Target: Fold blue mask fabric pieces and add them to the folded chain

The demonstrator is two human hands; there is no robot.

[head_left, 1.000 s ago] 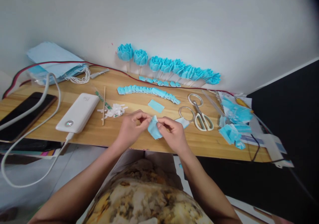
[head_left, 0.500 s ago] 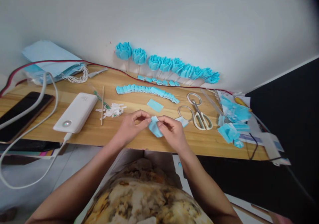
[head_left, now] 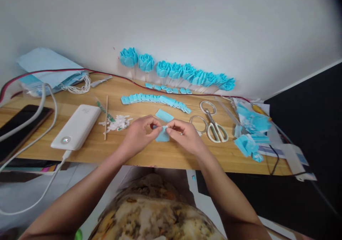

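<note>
My left hand [head_left: 139, 133] and my right hand [head_left: 185, 136] meet over the front of the wooden table [head_left: 160, 154]. Both pinch the top edge of a small light-blue piece of material [head_left: 162, 136], fingers closed on it. Just behind it lies a flat blue rectangle [head_left: 164, 115]. A row of folded blue pieces [head_left: 155, 99] lies further back. Blue flowers [head_left: 173, 71] on sticks lean against the white wall.
Scissors [head_left: 213, 124] lie right of my hands, blue scraps [head_left: 249, 133] beyond them. A white power bank [head_left: 77, 126] with cable, a wooden stick [head_left: 106, 117], white paper bits [head_left: 117, 122], a dark phone [head_left: 18, 133] and stacked blue masks [head_left: 50, 71] are at left.
My hands have drawn closer together and slightly further onto the table. The blue piece now hangs shorter between my fingertips, gathered at its top edge.
</note>
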